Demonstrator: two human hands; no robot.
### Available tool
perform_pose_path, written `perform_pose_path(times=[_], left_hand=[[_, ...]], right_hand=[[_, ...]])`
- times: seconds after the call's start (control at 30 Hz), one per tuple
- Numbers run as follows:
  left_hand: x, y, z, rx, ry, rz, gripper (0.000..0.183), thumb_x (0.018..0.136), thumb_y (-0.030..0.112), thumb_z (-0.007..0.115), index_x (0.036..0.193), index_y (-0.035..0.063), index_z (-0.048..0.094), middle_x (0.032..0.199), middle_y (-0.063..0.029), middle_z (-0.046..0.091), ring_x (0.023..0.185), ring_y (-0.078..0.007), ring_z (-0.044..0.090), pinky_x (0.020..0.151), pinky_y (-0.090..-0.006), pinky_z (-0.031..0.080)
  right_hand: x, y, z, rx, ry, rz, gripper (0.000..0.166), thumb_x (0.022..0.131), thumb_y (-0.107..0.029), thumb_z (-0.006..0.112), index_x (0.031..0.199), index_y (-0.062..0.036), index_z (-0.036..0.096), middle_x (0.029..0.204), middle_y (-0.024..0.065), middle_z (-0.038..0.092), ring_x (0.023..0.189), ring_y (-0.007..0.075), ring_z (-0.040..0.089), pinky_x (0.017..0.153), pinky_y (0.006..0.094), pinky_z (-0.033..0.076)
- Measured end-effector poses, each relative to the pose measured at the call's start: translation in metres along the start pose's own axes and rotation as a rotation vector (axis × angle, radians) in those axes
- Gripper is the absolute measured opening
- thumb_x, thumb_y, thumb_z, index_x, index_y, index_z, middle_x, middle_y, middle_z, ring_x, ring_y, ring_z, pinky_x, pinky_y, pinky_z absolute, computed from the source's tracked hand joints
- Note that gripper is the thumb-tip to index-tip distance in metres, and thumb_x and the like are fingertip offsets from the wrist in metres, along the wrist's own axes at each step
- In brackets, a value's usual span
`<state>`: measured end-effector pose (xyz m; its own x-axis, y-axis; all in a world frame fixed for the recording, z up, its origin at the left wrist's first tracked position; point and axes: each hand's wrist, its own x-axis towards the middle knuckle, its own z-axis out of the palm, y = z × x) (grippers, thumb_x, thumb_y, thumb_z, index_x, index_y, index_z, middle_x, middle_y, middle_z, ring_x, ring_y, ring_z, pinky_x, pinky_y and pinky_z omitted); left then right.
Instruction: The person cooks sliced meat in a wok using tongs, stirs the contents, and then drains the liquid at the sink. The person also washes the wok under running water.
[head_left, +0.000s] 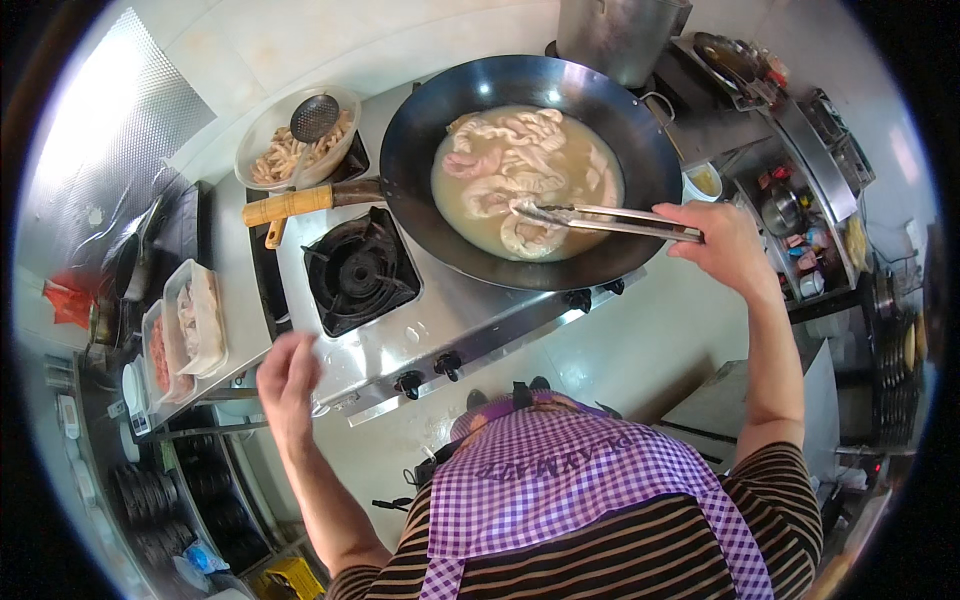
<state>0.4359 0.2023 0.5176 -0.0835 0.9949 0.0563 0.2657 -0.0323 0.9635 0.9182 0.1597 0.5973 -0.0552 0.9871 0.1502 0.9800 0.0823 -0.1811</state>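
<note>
My right hand (716, 244) grips metal tongs (626, 220) near their closed end. The tongs reach left over a large dark wok (645, 157), and their tips touch pale intestines (525, 180) that lie in cloudy liquid. My left hand (289, 375) is raised near the stove's front left edge, its fingers curled and blurred; nothing can be seen in it. Beyond it is a black gas burner (364, 271) with no pan on it. The wok's wooden handle (289, 206) points left.
Left of the wok, a plastic bowl (247, 142) holds cut pale pieces and a perforated ladle (315, 118). Plastic containers (217, 345) of meat stand at the left counter edge, near a kitchen scale (137, 401). A tall metal pot (615, 37) stands behind the wok. Shelves are at the right.
</note>
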Motion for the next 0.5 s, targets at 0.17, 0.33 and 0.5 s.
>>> perform_pose_path(times=[0.17, 0.33, 0.5], left_hand=[[0.064, 0.049, 0.108, 0.106, -0.504, 0.231, 0.023, 0.090, 0.015, 0.057, 0.106, 0.0006, 0.064, 0.085, -0.0032, 0.064, 0.076, -0.0092, 0.057, 0.069, -0.0233, 0.046], [0.104, 0.066, 0.188, 0.344, -0.502, 0.215, 0.042, 0.087, 0.039, 0.059, 0.090, -0.0015, 0.067, 0.081, -0.0168, 0.061, 0.078, -0.0271, 0.061, 0.076, -0.0361, 0.047], [0.120, 0.060, 0.217, 0.002, -0.592, 0.067, 0.032, 0.083, 0.029, 0.066, 0.081, -0.0034, 0.067, 0.080, -0.0064, 0.060, 0.078, -0.0192, 0.057, 0.077, -0.0317, 0.045]], right_hand=[[-0.024, -0.015, 0.009, 0.036, 0.185, 0.021, 0.053, 0.063, -0.011, 0.076, 0.114, -0.0188, 0.063, 0.090, 0.0053, 0.065, 0.078, 0.0262, 0.063, 0.065, 0.0356, 0.049], [-0.035, -0.021, 0.027, 0.075, 0.297, 0.051, 0.054, 0.063, -0.013, 0.076, 0.115, -0.0211, 0.063, 0.093, 0.0045, 0.066, 0.078, 0.0257, 0.063, 0.065, 0.0352, 0.050], [-0.037, -0.020, 0.030, 0.047, 0.362, 0.018, 0.054, 0.063, -0.015, 0.076, 0.116, -0.0206, 0.063, 0.090, 0.0037, 0.065, 0.078, 0.0258, 0.062, 0.065, 0.0367, 0.049]])
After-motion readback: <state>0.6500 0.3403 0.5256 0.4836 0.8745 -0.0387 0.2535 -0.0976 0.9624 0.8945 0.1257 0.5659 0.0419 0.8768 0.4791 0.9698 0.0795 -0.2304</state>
